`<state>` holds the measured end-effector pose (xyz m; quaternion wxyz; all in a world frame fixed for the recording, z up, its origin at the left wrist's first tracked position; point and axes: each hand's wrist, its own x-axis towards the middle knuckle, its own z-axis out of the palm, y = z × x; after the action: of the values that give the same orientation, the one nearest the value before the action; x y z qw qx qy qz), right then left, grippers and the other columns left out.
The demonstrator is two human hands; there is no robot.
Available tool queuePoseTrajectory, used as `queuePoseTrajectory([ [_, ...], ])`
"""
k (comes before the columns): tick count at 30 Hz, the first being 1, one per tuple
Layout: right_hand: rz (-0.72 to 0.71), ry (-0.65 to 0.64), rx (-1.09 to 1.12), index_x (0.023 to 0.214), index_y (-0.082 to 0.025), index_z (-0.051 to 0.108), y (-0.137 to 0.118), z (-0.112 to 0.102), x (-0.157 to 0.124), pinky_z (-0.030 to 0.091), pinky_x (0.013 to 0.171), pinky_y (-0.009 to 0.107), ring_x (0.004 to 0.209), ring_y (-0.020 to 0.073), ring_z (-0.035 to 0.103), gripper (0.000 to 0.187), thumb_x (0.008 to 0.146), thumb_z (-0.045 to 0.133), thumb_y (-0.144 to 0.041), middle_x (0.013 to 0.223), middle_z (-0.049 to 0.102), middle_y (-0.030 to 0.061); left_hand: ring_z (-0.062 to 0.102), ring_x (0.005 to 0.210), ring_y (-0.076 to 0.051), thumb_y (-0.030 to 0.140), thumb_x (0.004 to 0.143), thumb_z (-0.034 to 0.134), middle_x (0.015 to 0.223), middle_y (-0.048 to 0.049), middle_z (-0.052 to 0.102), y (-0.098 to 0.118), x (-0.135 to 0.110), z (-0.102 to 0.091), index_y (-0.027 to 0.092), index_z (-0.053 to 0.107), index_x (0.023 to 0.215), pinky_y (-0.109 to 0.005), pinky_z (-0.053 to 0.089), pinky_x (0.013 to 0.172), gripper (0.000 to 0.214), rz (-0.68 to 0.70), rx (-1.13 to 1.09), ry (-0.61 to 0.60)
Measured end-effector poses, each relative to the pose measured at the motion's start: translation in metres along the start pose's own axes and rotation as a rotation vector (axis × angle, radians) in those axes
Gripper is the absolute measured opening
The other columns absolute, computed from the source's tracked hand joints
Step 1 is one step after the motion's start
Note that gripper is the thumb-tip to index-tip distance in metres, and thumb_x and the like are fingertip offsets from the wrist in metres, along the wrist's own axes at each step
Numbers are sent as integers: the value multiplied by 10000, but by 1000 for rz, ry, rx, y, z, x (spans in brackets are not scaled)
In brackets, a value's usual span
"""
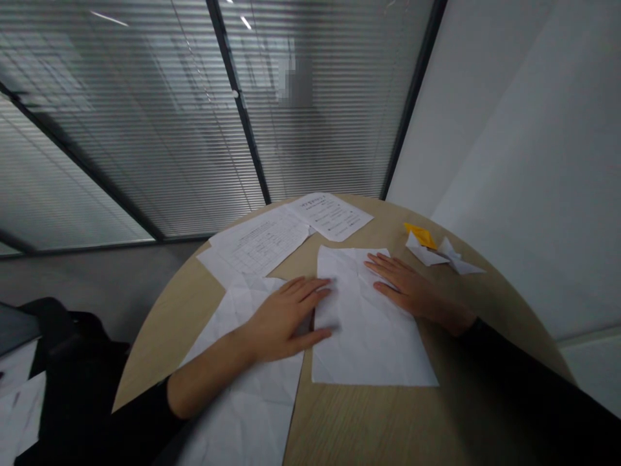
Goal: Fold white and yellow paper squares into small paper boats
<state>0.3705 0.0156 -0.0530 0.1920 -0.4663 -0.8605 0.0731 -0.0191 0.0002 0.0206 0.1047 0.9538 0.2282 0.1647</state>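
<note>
A creased white sheet of paper (366, 343) lies flat on the round wooden table in front of me. My right hand (400, 281) rests on its upper right part, palm down with the fingers stretched out. At the sheet's left edge is my left hand (291, 320), its fingers spread and the tips reaching over that edge. Under my left hand and forearm lies another creased white sheet (257, 408), partly covered by the arm. Neither hand grips anything.
Printed sheets (264, 243) overlap at the far left of the table (339, 427). Folded paper pieces, one yellow (421, 235) and white ones (427, 254), stand at the far right. A dark chair (63, 336) with papers is at left. Glass panels with blinds (320, 149) rise behind.
</note>
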Motion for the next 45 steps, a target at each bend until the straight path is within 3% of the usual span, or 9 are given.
queuePoseTrajectory([
  [11, -141, 122, 72, 1539, -330, 719, -28, -20, -3, 463, 1338, 648, 1520, 331, 668, 415, 1129, 674, -378, 1633, 717, 94, 753, 1389, -327, 439, 1140, 690, 1533, -124, 763, -24, 29, 28, 240, 730, 1460, -550, 593, 1195, 379, 55, -81, 53],
  [17, -233, -96, 217, 1741, -296, 524, -43, -20, -24, 460, 1334, 622, 1596, 422, 579, 1164, 781, 998, -752, 1769, 574, 168, 736, 1411, -325, 439, 1136, 711, 1551, -124, 753, -30, 24, 28, 234, 734, 1447, -552, 580, 1219, 373, -40, -54, 109],
  [19, -226, -122, 217, 1745, -288, 525, -50, -19, -28, 433, 1351, 636, 1623, 440, 544, 1205, 741, 1022, -732, 1807, 522, 174, 731, 1409, -322, 425, 1135, 715, 1532, -119, 761, -31, 24, 29, 231, 741, 1426, -553, 566, 1226, 351, -42, -31, 136],
  [27, -204, -55, 161, 1532, -329, 720, -67, -28, -28, 548, 1252, 610, 1507, 383, 671, 649, 903, 874, -368, 1663, 690, 103, 784, 1259, -314, 462, 1136, 682, 1378, -115, 827, -26, 24, 15, 235, 776, 1333, -542, 554, 1183, 315, 62, -38, 128],
  [32, -202, 102, 201, 1183, -339, 841, -62, -27, -23, 676, 1006, 505, 1075, 276, 854, 183, 1075, 710, -271, 1183, 896, 41, 782, 1266, -384, 768, 921, 815, 1464, -186, 788, -20, 21, 2, 205, 632, 1574, -557, 601, 1132, 882, 324, -136, 82],
  [35, -164, 156, 235, 1080, -330, 867, -59, -30, -23, 690, 926, 486, 928, 272, 856, 187, 1113, 684, -326, 1016, 898, 44, 809, 1207, -339, 566, 1058, 735, 1399, -154, 824, -19, 19, 3, 236, 641, 1567, -515, 636, 1088, 614, 337, -54, 91],
  [39, -117, 203, 358, 1255, -318, 858, -54, -40, -32, 690, 985, 522, 1052, 329, 860, 327, 1115, 694, -565, 1140, 899, 91, 840, 969, -230, 296, 1180, 572, 1131, -71, 878, -19, 16, 8, 248, 777, 1270, -363, 664, 872, 229, 213, -44, 174],
  [42, -150, 244, 518, 1521, -330, 736, -49, -44, -39, 664, 1083, 580, 1320, 416, 789, 747, 1027, 623, -879, 1483, 801, 132, 803, 800, -190, 366, 1183, 617, 920, -40, 843, -17, 16, 9, 217, 801, 1136, -302, 628, 738, 241, -42, -178, 318],
  [45, -24, 376, 494, 1568, -347, 685, -45, -39, -39, 635, 1152, 608, 1430, 430, 721, 731, 1014, 706, -824, 1590, 728, 134, 764, 739, -174, 454, 1172, 629, 894, -40, 830, -14, 19, 12, 188, 796, 1078, -279, 608, 659, 328, -264, -367, 370],
])
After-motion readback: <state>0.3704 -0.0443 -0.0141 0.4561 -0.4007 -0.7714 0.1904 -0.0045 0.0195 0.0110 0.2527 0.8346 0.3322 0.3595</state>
